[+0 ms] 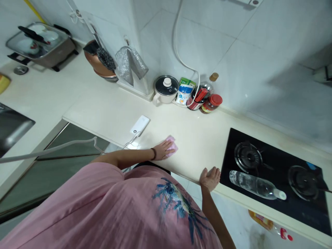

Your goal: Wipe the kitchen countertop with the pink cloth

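My left hand (pixel 163 149) lies flat on a small pink cloth (pixel 172 144) on the cream countertop (pixel 109 110), fingers stretched over it. A dark band circles that wrist. My right hand (pixel 210 177) is cupped, palm up, against the counter's front edge just left of the black gas hob (pixel 280 193); nothing shows in it. A white power bank (pixel 140 126) with a cable lies just left of the cloth.
A clear plastic bottle (pixel 256 185) lies on the hob. At the wall stand a small lidded pot (pixel 166 89), a salt bag (pixel 184 91) and red-lidded jars (pixel 211 103). A copper pan (pixel 102 65) and an electric cooker (pixel 43 45) sit at the far left.
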A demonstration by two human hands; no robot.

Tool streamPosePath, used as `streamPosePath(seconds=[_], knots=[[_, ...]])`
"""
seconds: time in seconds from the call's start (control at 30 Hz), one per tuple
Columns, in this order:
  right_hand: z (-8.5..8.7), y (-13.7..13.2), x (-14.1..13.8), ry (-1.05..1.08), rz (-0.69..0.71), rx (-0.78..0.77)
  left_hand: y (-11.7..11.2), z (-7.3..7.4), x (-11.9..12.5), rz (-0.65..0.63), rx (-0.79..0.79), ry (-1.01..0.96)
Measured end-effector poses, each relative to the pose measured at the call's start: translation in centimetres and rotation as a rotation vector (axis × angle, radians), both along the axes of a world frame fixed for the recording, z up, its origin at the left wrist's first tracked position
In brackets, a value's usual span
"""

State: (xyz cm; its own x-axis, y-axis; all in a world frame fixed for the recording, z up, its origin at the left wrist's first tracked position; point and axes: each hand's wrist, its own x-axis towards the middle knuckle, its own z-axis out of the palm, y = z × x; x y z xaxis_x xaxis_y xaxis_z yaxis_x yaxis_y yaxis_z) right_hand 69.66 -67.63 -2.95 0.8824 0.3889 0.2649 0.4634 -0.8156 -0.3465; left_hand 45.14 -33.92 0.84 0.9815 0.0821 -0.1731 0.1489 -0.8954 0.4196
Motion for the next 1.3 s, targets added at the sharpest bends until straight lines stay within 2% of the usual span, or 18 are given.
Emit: streamPosePath(seconds=[0.1,0.2,0.3,0.47,0.53,0.6,0.7,0.83,0.9,0.97,1.0,1.07,1.1,1.2,1.3], knots=[[0.0,0.0,0.0,0.005,-0.003,0.006,-2.4,-0.3,-3.1,-0.116,-0.037,-0.046],[0.0,0.0,0.0,0.002,0.004,-0.004,-2.4,-0.1,-1.8,-0.136,-0.089,-0.044],[-0.1,-0.1,0.1,-0.015,0.007,-0.012,-0.2,0.2,3.0,-0.05,-0.07,-0.045],[-0.1,-0.1,0.1,-0.029,0.02,-0.019,5.7,0.9,13.4,0.291,0.024,0.027],[0.0,-0.1,0.1,-0.026,0.022,-0.02,7.2,1.0,16.3,0.382,0.038,0.044],[0.1,-0.1,0.0,-0.019,0.021,-0.021,7.2,1.0,17.7,0.407,0.049,0.038],[0.0,-0.2,-0.1,-0.012,0.019,-0.014,3.9,0.3,16.4,0.262,0.044,0.004],[-0.1,-0.3,-0.1,-0.016,0.023,-0.006,-4.3,-1.6,10.9,-0.143,-0.012,-0.164],[-0.2,-0.3,0.0,-0.014,0.022,-0.008,-7.6,-2.5,8.6,-0.315,-0.042,-0.287],[-0.1,-0.3,0.0,-0.006,0.018,-0.014,-9.2,-2.8,8.0,-0.414,-0.057,-0.347],[-0.1,-0.3,0.0,0.001,0.015,-0.018,-9.3,-2.7,8.4,-0.429,-0.061,-0.348],[0.0,-0.3,-0.1,0.016,0.007,-0.023,-8.1,-2.0,10.6,-0.374,-0.066,-0.308],[0.1,-0.2,-0.1,0.023,0.005,-0.024,-7.0,-1.4,12.2,-0.297,-0.07,-0.275],[0.3,-0.2,-0.2,0.038,0.001,-0.024,-2.2,0.5,17.5,0.015,-0.074,-0.18],[0.4,-0.1,-0.2,0.045,-0.001,-0.025,2.8,1.7,21.2,0.177,-0.056,-0.162]])
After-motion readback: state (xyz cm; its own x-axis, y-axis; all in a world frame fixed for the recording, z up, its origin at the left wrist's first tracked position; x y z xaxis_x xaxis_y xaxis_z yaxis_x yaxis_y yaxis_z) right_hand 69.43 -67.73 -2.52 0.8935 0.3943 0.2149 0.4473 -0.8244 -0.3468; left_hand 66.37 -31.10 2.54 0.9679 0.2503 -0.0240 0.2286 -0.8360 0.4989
